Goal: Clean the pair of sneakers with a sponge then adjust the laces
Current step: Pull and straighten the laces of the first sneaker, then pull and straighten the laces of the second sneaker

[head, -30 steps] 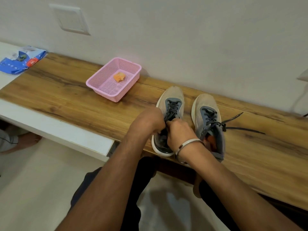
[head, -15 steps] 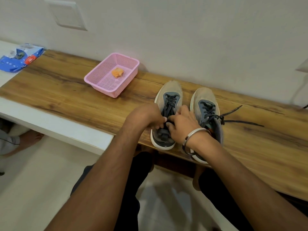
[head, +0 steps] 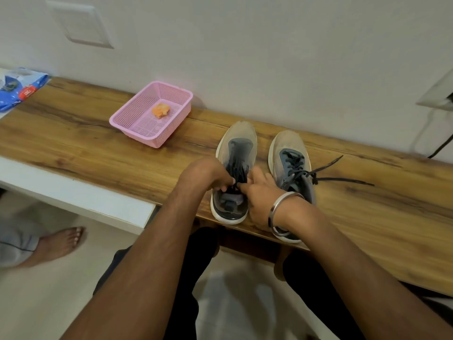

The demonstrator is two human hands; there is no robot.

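Observation:
Two grey-blue sneakers with dark laces stand side by side on the wooden table (head: pixel 367 217), toes toward the wall. Over the left sneaker (head: pixel 236 143), my left hand (head: pixel 204 174) and my right hand (head: pixel 259 192) meet at the tongue, and each pinches the dark laces (head: pixel 239 168) there. My right wrist wears a metal bangle. The right sneaker (head: pixel 290 155) is partly hidden by my right forearm; its loose laces (head: pixel 343 179) trail to the right across the wood. An orange sponge (head: pixel 160 110) lies inside the pink basket (head: pixel 137 114).
The pink basket stands at the back left near the wall. A blue packet (head: pixel 17 89) lies at the far left. A wall socket with a cable (head: pixel 441 99) is at the right. Another person's bare foot (head: pixel 61 244) rests on the floor at the left.
Both hands have shifted a little up the left sneaker's tongue while keeping hold of its laces. The view has tilted slightly. The right sneaker and the sponge have not moved.

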